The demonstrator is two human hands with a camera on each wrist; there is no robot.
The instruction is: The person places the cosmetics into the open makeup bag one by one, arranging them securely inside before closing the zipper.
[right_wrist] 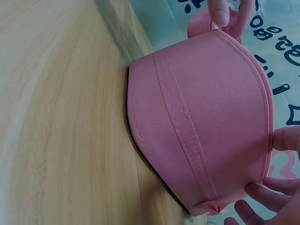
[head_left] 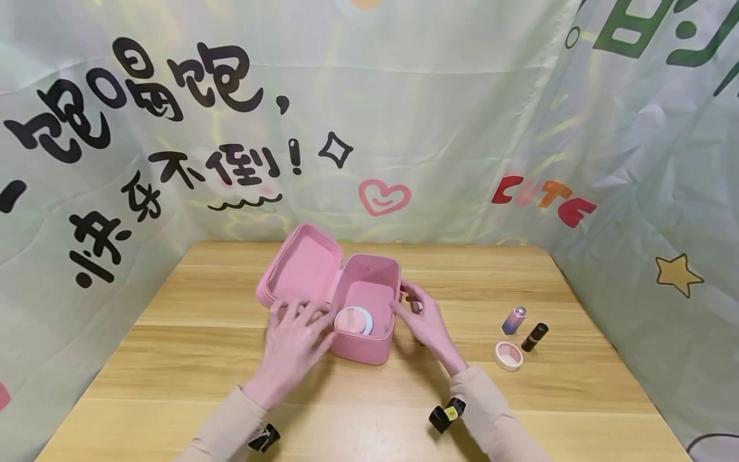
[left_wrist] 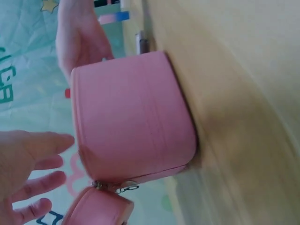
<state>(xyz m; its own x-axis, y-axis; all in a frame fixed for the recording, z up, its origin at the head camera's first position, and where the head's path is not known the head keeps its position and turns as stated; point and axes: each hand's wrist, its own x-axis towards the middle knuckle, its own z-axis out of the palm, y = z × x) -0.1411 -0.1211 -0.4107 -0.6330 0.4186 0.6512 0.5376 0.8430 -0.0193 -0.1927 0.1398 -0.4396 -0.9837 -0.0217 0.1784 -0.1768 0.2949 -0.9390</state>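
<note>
A pink makeup case [head_left: 360, 350] stands on the table with its lid [head_left: 306, 263] swung over to the left. Inside, near the front wall, lies a round pink-and-white compact [head_left: 352, 319]. My left hand [head_left: 294, 340] hovers at the lid's front edge beside the hinge, fingers spread and bent a little. In the left wrist view those fingers [left_wrist: 49, 180] stand apart beside the case body. My right hand [head_left: 427, 317] holds the case's right wall, thumb at the rim and fingers [right_wrist: 269, 197] along the outside. A small object [left_wrist: 141, 43] lies close by that side, partly hidden.
On the table [head_left: 375, 410] to the right are a pink-to-blue tube [head_left: 513, 321], a black lipstick tube [head_left: 534, 337] and a round pale-rimmed compact [head_left: 509, 355]. Printed cloth [head_left: 450, 128] hangs behind the table and along both sides.
</note>
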